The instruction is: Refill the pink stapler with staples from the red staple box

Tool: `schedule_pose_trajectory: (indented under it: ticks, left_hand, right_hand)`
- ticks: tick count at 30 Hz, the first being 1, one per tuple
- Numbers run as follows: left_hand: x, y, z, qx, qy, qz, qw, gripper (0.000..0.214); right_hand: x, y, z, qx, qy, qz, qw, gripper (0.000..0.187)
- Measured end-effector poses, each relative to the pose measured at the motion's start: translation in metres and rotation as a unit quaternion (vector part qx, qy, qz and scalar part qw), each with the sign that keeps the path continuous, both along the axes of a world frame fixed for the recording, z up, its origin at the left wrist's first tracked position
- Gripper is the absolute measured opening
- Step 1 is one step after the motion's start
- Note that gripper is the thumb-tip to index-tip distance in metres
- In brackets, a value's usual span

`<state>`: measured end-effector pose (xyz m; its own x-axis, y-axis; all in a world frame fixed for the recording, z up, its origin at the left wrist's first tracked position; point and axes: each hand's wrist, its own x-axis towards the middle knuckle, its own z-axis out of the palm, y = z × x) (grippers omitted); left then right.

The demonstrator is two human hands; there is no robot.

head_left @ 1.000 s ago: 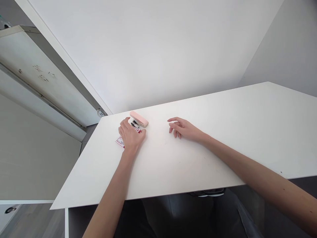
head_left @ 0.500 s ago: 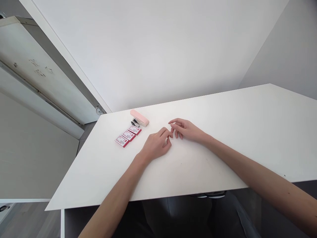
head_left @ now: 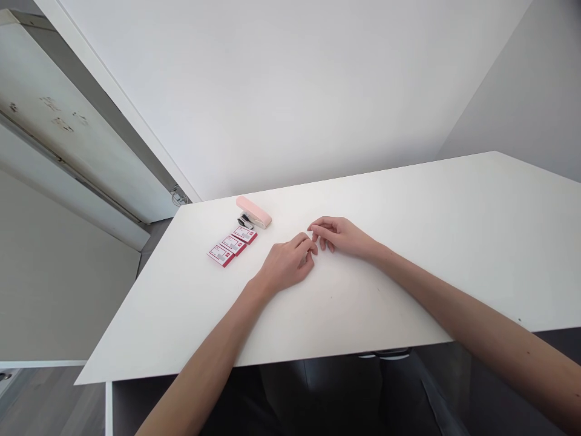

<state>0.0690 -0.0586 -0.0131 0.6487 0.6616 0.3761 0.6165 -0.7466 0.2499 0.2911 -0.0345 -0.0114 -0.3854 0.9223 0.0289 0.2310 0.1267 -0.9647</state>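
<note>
My left hand point(head_left: 290, 261) rests on the white table point(head_left: 149, 315), its fingers loosely curled with a gap beside the thumb. Close by on its right, my right hand point(head_left: 339, 235) lies with bent fingers spread a little. The fingertips of both hands nearly meet; whether they touch, I cannot tell. Nothing shows in either hand. Left of my hands are three small red-and-white boxes point(head_left: 233, 244) in a slanting row. Behind them stands a pink stapler point(head_left: 254, 212), and a small black staple remover point(head_left: 245, 220) sits against its near side.
A white wall point(head_left: 308, 91) rises along the table's far edge, with a grey wall point(head_left: 521, 109) at the right. Some cable point(head_left: 178, 196) lies beyond the table's far left corner. The table's front edge runs just before my lap.
The view has shifted slightly, so the boxes and stapler appear a little further left and higher. Both hands keep their pose on the table.
</note>
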Motion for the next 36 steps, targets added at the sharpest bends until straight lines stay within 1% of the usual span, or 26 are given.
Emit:
schedule_pose_trajectory:
  ticks: [5,13,18,28,36]
  left_hand:
    - [-0.002,0.000,-0.001,-0.015,-0.014,0.002,1.000,0.016]
    - [-0.006,-0.001,-0.001,-0.034,-0.026,0.018,0.999,0.017]
    - [-0.009,-0.001,-0.003,-0.037,-0.033,0.033,0.998,0.016]
    - [-0.012,-0.001,-0.002,-0.043,-0.035,0.031,0.998,0.016]
    - [-0.014,-0.003,-0.001,-0.027,-0.023,0.027,0.999,0.017]
  right_hand:
    - [0.000,-0.001,0.001,-0.002,-0.016,-0.013,1.000,0.042]
    - [-0.004,-0.005,0.003,-0.012,-0.021,-0.014,1.000,0.043]
    - [-0.006,-0.006,0.003,-0.024,-0.027,-0.023,0.999,0.045]
    - [-0.008,-0.006,0.002,-0.024,-0.042,-0.029,0.998,0.045]
    - [-0.010,-0.006,0.001,-0.025,-0.051,-0.032,0.998,0.049]
